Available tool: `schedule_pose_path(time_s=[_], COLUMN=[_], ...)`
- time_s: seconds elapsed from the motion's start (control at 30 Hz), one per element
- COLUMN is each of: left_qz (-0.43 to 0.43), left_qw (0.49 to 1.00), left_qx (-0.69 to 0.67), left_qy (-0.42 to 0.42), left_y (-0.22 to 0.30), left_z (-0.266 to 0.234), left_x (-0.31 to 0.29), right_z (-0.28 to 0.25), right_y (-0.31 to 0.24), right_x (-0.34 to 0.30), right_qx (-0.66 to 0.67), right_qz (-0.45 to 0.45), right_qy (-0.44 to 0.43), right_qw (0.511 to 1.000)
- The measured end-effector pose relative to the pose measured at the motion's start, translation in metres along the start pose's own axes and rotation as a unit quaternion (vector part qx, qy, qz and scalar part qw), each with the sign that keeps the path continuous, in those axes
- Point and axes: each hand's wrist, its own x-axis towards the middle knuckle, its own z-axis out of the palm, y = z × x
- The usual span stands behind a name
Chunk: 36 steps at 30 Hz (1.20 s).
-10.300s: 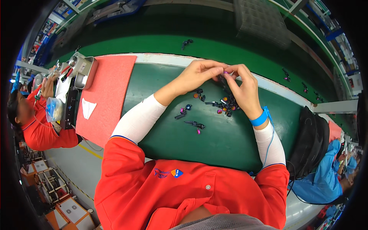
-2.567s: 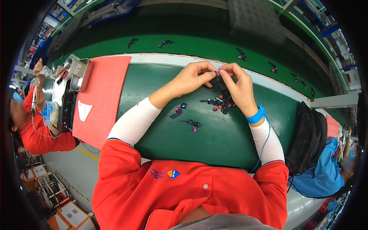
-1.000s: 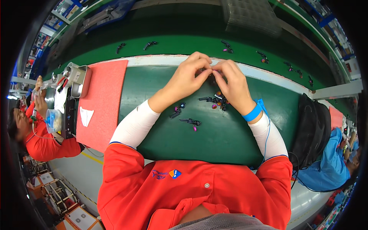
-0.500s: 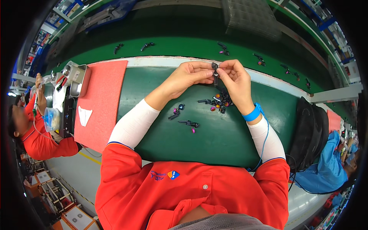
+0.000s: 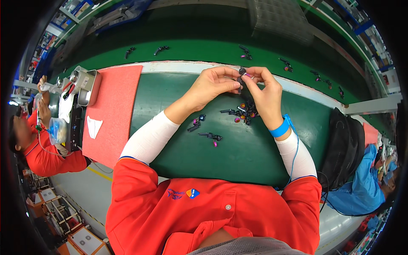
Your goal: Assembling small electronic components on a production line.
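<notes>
Head view: both your hands meet in the upper middle of the frame, just above centre. Your left hand (image 5: 210, 87) has thumb and fingertips drawn nearly together on a small dark part (image 5: 241, 83), which stands roughly upright between the two hands. Your right hand (image 5: 266, 87) has thumb and forefinger pinched close at the part's upper end, by a magenta bit (image 5: 247, 75); whether they grip that bit or the part itself, cannot tell.

Just below your right fingers, at frame centre, a loose pile (image 5: 243, 113) of like dark parts, orange and magenta bits among them. Left of the pile, a dark cluster (image 5: 194, 123); lower, another dark piece (image 5: 210, 136) with a pink ring (image 5: 215, 144) just beside it. All lie on the green table (image 5: 255, 157). Blue band (image 5: 280, 128) around your right wrist.

Across the top, more dark pieces spaced along a green strip (image 5: 204, 53). Left of frame: red mat (image 5: 112, 110), white scrap (image 5: 94, 127) on it.
</notes>
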Motion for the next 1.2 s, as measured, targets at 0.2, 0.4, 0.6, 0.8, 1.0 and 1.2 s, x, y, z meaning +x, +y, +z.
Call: schedule_pose_path(time_s=[0.2,0.4,0.6,0.8,1.0,1.2], left_qz=[0.057,0.073,0.064,0.014,0.009,-0.003], left_qw=[0.991,0.994,0.997,1.000,0.999,1.000], left_qx=[0.117,0.076,0.046,0.006,0.032,0.023], left_qy=[0.022,0.027,0.016,0.021,0.029,0.008], left_y=[-0.003,-0.005,-0.004,-0.002,-0.002,0.004], left_z=[0.001,0.001,0.000,-0.001,-0.005,-0.003], left_x=[0.001,0.001,0.001,0.000,0.001,-0.003], right_z=[-0.013,-0.010,-0.009,0.003,0.009,0.005], right_y=[-0.011,-0.005,-0.004,-0.005,-0.005,-0.008], right_x=[0.005,0.006,0.003,-0.008,-0.011,-0.011], right_qx=[-0.079,0.241,0.278,0.277,0.281,0.272], right_qz=[0.046,0.251,0.278,0.266,0.278,0.278], right_qy=[-0.082,-0.128,-0.134,-0.086,-0.064,-0.084], right_qw=[0.992,0.929,0.910,0.919,0.916,0.918])
